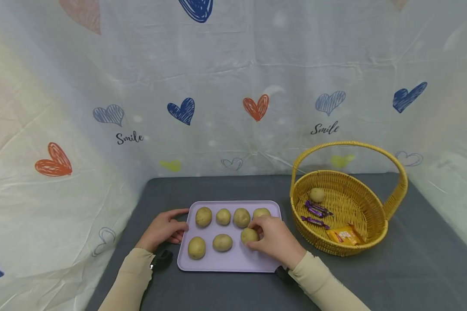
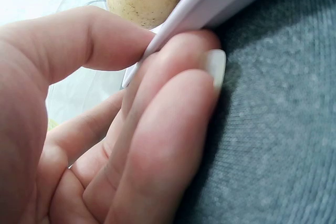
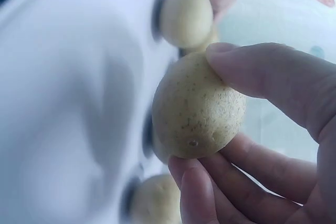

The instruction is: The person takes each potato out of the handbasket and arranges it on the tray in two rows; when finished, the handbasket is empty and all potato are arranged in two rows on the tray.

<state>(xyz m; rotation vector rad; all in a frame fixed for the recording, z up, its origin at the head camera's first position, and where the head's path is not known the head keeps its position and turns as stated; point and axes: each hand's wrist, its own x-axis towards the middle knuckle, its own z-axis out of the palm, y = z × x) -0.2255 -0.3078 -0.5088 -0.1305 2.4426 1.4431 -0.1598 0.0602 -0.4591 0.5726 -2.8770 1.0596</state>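
Note:
A lilac tray (image 1: 233, 263) holds two rows of potatoes, among them a large potato (image 1: 196, 248) at the front left and an oval potato (image 1: 222, 242) beside it. My right hand (image 1: 274, 237) grips another potato (image 3: 199, 111) between thumb and fingers, over the tray's right part. Partly behind that hand is a potato (image 1: 261, 212) at the back right. At the tray's left edge, my left hand (image 1: 164, 228) pinches the rim; in the left wrist view its thumb (image 2: 115, 40) lies over the rim and the other fingers curl underneath.
Right of the tray stands a yellow woven basket (image 1: 342, 175) with a tall handle. Inside lie a potato (image 1: 317, 195), two purple-wrapped candies (image 1: 315, 222) and an orange packet (image 1: 345, 235). A heart-printed cloth (image 1: 218, 142) hangs behind the dark grey table (image 1: 218, 293).

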